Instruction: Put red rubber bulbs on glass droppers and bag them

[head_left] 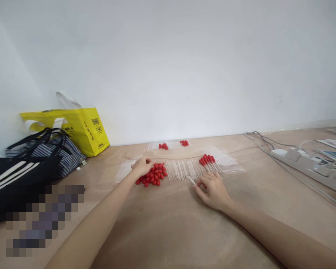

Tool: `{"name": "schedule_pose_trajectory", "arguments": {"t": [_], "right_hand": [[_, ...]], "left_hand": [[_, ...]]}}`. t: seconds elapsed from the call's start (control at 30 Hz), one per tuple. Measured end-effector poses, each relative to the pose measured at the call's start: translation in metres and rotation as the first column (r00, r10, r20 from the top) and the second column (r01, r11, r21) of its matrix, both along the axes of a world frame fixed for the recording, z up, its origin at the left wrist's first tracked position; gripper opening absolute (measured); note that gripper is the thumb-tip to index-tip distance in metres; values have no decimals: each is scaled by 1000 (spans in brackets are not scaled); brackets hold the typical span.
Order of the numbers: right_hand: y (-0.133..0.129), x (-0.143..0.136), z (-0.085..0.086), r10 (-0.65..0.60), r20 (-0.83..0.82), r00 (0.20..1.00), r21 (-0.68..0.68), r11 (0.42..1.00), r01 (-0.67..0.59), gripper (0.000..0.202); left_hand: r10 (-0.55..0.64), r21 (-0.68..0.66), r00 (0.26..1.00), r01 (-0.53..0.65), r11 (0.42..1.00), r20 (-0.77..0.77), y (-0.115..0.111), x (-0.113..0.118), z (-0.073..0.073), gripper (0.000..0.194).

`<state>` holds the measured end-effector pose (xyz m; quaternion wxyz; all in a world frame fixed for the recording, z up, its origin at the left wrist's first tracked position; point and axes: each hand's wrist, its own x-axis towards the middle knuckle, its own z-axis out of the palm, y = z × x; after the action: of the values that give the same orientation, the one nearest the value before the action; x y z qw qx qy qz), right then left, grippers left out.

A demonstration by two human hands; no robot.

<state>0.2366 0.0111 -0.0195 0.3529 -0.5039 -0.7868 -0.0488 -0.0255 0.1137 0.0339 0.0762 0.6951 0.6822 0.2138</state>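
My left hand [142, 167] is at the upper left edge of a heap of red rubber bulbs [156, 172], its fingers curled together; whatever they pinch, if anything, is hidden. My right hand [212, 189] has its thumb and fingers closed on a thin glass dropper tube [191, 181], whose end sticks out toward the left. Between the hands lies a row of clear glass tubes [182, 170] side by side. Just beyond my right hand, several droppers with red bulbs fitted [207, 160] lie together on a clear plastic bag [229, 161].
Near the wall, another clear bag [173, 144] holds red bulbs and tubes. A yellow bag [86, 130], a striped bag [71, 155] and a black bag [25, 175] stand at the left. A white power strip [305, 168] with cables lies at the right on the wooden table [162, 231].
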Motion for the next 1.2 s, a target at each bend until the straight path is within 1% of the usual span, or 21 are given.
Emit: {"name": "schedule_pose_trajectory", "arguments": {"t": [0.07,0.17,0.2,0.23,0.3,0.37,0.4,0.43,0.47,0.5,0.53,0.57,0.63,0.7,0.8,0.87,0.93,1.03,1.2], "right_hand": [[-1,-1,0,10,-3,1000,-30,999,-11,21],[-2,-3,0,70,-10,997,-67,995,-71,19],[-3,-4,0,94,-8,996,-77,993,-94,18],[-3,-4,0,114,-1,993,-85,990,-114,17],[-3,-5,0,140,19,990,-101,985,-138,15],[-3,-5,0,157,36,987,-117,981,-152,13],[-3,-4,0,166,41,985,-124,979,-160,13],[-2,-4,-1,174,44,984,-130,977,-168,13],[-1,-4,-2,183,46,982,-134,975,-175,14],[-1,-3,-2,190,49,981,-135,974,-182,14],[0,-3,-3,194,53,980,-135,973,-186,15],[1,-3,-4,198,56,979,-134,973,-189,15],[1,-2,-5,206,59,977,-133,971,-197,16],[1,-2,-5,217,51,975,-137,968,-208,16],[0,-4,-4,248,23,968,-158,958,-241,15],[-1,-6,-4,275,6,961,-165,948,-270,14],[-2,-8,-4,299,-7,954,-163,941,-296,13],[-3,-12,-5,320,-26,947,-164,933,-320,12],[-7,-18,-3,343,-73,936,-165,922,-351,12]], "left_hand": [[-83,42,996,81,996,42,-12,-3,9,19],[-223,93,972,216,972,70,-40,-5,22,16],[-289,107,955,281,954,67,-50,-4,24,15],[-396,130,918,389,912,28,-61,-3,24,14],[-536,118,837,546,829,-109,-79,3,17,14],[-603,128,741,656,744,-294,-91,10,4,15],[-635,126,677,715,688,-373,-95,14,-4,17],[-667,105,608,768,632,-430,-98,17,-12,19],[-687,98,567,798,594,-454,-100,20,-19,21],[-695,101,563,804,586,-447,-102,21,-25,20],[-696,113,588,791,601,-412,-103,22,-29,18],[-685,134,636,760,636,-356,-104,22,-32,17],[-642,161,733,678,718,-224,-105,20,-34,23],[-605,160,785,619,769,-132,-105,17,-36,25],[-580,154,809,588,794,-97,-104,17,-38,23],[-563,165,820,572,803,-106,-103,21,-40,23],[-550,179,826,563,807,-124,-102,26,-41,19],[-525,205,840,543,814,-138,-103,31,-40,16],[-491,219,862,507,834,-125,-108,33,-38,14]]}}
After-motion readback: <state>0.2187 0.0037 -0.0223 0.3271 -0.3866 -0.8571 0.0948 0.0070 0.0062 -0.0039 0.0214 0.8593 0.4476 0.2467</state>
